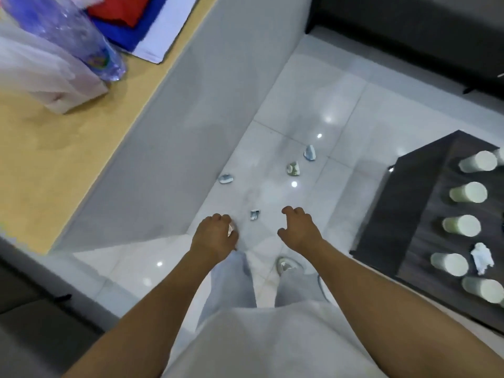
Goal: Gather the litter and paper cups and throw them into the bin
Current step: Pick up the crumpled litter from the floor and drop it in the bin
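White tiled floor [300,110] w/ dark low table [403,214] at right carrying paper cups [468,192] + crumpled tissue [482,258]. Four litter scraps [293,169] lie on floor ahead. Left hand [214,233] curled round small wrapper [230,230]; right hand [297,227] loosely curled, holding nothing.

Four crumpled scraps of litter are lying on the glossy white tiled floor [300,110] ahead of the person: the nearest crumpled scrap [254,214] between the left hand [215,236] and right hand [298,227], a second scrap [226,178] further left, a third scrap [293,168] and a fourth scrap [310,153] beyond. To the right, pale paper cups [468,192] are standing in a row on the dark wooden low table [387,227], with a crumpled white tissue [482,258] among them. To the left, a clear plastic bottle [79,42] is lying on the light wooden counter [54,159].
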Demonstrator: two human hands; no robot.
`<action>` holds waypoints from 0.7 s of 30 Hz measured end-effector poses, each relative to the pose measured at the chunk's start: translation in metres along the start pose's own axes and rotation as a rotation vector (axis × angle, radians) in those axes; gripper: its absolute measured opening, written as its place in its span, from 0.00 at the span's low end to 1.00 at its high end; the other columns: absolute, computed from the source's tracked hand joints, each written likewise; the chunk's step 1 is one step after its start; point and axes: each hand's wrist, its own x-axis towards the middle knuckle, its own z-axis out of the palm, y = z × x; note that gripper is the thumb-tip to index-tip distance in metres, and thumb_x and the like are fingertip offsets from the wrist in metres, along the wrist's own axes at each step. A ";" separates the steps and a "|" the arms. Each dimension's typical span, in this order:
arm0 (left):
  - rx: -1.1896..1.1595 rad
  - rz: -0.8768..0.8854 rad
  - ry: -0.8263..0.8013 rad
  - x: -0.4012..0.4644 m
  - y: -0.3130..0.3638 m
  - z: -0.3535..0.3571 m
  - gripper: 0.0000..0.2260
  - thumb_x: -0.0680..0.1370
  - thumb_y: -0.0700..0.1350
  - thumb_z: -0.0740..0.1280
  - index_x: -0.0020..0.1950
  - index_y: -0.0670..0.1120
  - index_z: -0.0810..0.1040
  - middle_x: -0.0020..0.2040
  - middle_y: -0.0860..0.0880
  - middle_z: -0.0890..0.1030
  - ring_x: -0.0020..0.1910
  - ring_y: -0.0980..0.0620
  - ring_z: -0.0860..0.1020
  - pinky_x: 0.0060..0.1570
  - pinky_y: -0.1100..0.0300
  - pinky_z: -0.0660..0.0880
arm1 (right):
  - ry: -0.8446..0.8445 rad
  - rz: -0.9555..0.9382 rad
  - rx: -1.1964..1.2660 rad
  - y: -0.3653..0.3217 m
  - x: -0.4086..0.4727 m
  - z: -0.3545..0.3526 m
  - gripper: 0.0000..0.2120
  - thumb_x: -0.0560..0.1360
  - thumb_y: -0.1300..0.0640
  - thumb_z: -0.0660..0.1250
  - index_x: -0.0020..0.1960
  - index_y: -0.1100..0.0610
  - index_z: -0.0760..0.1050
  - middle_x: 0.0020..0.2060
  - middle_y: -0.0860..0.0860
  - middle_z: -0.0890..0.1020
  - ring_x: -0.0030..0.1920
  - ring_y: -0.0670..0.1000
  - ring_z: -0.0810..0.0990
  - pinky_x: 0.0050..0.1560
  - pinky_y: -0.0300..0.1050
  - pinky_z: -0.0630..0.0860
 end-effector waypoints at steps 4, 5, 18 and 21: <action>0.053 0.069 -0.065 0.056 -0.037 -0.009 0.16 0.80 0.50 0.60 0.63 0.43 0.74 0.59 0.44 0.77 0.58 0.44 0.74 0.56 0.56 0.68 | 0.043 0.132 0.138 -0.022 0.042 0.022 0.26 0.76 0.59 0.62 0.73 0.57 0.61 0.66 0.57 0.68 0.62 0.59 0.69 0.57 0.50 0.72; 0.050 0.070 -0.082 0.067 -0.044 -0.008 0.16 0.79 0.50 0.61 0.63 0.43 0.73 0.59 0.43 0.76 0.58 0.44 0.73 0.56 0.55 0.69 | 0.054 0.145 0.151 -0.024 0.052 0.028 0.26 0.76 0.59 0.62 0.73 0.57 0.61 0.67 0.57 0.68 0.63 0.59 0.69 0.57 0.50 0.72; 0.029 0.158 -0.243 0.257 -0.108 0.140 0.18 0.78 0.46 0.64 0.67 0.43 0.71 0.65 0.46 0.74 0.65 0.47 0.70 0.60 0.60 0.66 | 0.077 0.117 0.167 0.027 0.269 0.163 0.28 0.76 0.59 0.64 0.74 0.56 0.60 0.70 0.54 0.67 0.66 0.57 0.67 0.63 0.50 0.69; 0.039 0.199 -0.229 0.332 -0.133 0.216 0.21 0.78 0.46 0.64 0.70 0.43 0.68 0.68 0.46 0.71 0.67 0.47 0.69 0.63 0.59 0.65 | 0.023 0.089 0.104 0.060 0.358 0.230 0.29 0.76 0.59 0.64 0.75 0.56 0.59 0.71 0.54 0.66 0.68 0.56 0.65 0.63 0.50 0.71</action>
